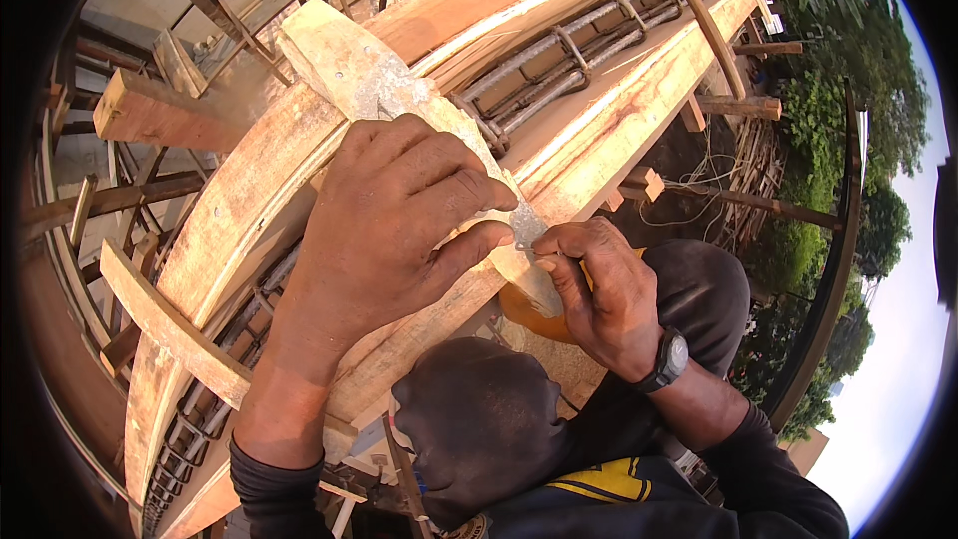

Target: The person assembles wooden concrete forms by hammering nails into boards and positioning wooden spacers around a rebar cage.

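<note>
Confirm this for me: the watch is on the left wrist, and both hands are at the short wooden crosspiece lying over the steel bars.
Wrong wrist: the head view shows the watch on the arm of the right hand, not the left hand. Both hands are indeed at the short wooden crosspiece lying over the steel bars.

Our single fisheye view, head-worn, facing down, close above left hand [384, 220] and right hand [611, 299], over the timber formwork's edges [624, 125]

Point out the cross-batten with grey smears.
The central cross-batten partly behind the left hand: grey patches mark it; the lower-left batten and nearer upper-right batten show none.
</note>
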`<state>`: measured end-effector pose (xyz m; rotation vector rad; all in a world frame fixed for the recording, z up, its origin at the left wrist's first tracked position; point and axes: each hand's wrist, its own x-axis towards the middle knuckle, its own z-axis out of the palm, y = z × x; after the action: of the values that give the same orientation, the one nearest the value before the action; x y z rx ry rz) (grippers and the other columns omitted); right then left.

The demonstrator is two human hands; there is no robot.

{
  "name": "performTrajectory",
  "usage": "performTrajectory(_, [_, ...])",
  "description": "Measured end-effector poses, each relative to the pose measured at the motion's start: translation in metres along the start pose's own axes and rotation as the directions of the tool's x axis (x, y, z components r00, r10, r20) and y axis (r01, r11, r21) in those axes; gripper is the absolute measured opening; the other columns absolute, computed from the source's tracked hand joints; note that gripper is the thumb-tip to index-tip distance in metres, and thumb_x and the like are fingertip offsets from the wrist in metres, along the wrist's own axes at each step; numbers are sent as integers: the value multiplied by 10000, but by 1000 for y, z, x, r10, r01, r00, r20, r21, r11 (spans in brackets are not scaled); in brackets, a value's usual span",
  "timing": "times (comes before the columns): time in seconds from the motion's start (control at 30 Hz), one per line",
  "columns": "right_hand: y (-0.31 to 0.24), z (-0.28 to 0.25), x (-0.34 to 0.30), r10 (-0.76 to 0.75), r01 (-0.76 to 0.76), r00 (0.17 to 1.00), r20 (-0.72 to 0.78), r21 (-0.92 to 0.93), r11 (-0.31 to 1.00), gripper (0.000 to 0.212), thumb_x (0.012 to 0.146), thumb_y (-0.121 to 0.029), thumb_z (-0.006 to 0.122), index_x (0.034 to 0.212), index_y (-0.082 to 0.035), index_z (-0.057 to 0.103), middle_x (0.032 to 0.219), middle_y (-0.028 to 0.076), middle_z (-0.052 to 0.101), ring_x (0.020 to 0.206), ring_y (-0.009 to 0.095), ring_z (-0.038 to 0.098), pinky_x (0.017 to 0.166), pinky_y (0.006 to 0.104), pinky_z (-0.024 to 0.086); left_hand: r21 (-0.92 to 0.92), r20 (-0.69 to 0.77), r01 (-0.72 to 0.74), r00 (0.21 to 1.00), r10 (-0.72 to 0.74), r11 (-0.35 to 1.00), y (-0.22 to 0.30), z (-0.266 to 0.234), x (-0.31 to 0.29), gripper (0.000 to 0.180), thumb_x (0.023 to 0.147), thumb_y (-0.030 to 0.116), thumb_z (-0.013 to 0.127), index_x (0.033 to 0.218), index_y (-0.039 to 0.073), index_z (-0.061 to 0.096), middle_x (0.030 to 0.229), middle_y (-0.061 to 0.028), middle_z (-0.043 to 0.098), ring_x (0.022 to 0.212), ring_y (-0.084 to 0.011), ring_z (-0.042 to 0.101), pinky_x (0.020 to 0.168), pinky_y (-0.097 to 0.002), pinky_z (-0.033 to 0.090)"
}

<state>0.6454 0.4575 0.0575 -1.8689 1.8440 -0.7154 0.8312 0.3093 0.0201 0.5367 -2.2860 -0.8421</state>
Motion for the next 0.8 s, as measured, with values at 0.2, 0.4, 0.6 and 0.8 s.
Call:
performTrajectory(0.2, [-2, -2, 2, 10, -10, 1000, 2, -13, 1000, 241, 849, 52, 704, 1075, 15, 629, 1039, 157, 675, 924, 352, 654, 819, 426, 535, -31, 172, 29, 985, -24, 999, 9, 6, -2, 267, 712, 200, 854, 949, 179, 734, 932, 10, 635, 954, -233, 587, 850, -388, 400])
performTrajectory(0.4, [-2, -2, 4, 3, -4, 1000, -16, -36, 999, 188, 892, 3, 706, 1059, -33, 628, 1001, 112, 700, 902, 311, 695, 795, 378, 555, -49, 164, 60, 985, -51, 997, 3, 12, -6, 275, 702, 188, 853, 949, 190, 731, 941, 20, 631, 954, -222, 577, 866, -394, 380])
performTrajectory(0.6, [-1, 0, 2, -53, 54, 999, 4, -43, 998, 263, 826, 51, 723, 1076, 26, 644, 1005, 153, 673, 907, 330, 659, 799, 410, 548, -6, 139, 56, 989, -54, 998, 10, 20, -7, 294, 651, 234, 883, 904, 195, 740, 915, 47, 621, 926, -201, 565, 865, -392, 356])
performTrajectory(0.8, [13, -21, -2, -16, 9, 995, 95, 76, 997, 298, 834, -6, 746, 1124, -5, 674, 1056, 153, 653, 957, 335, 641, 821, 423, 547, -31, 140, 47, 989, -42, 998, 13, 45, 1, 233, 676, 245, 873, 861, 193, 741, 903, 77, 625, 900, -179, 544, 877, -395, 330])
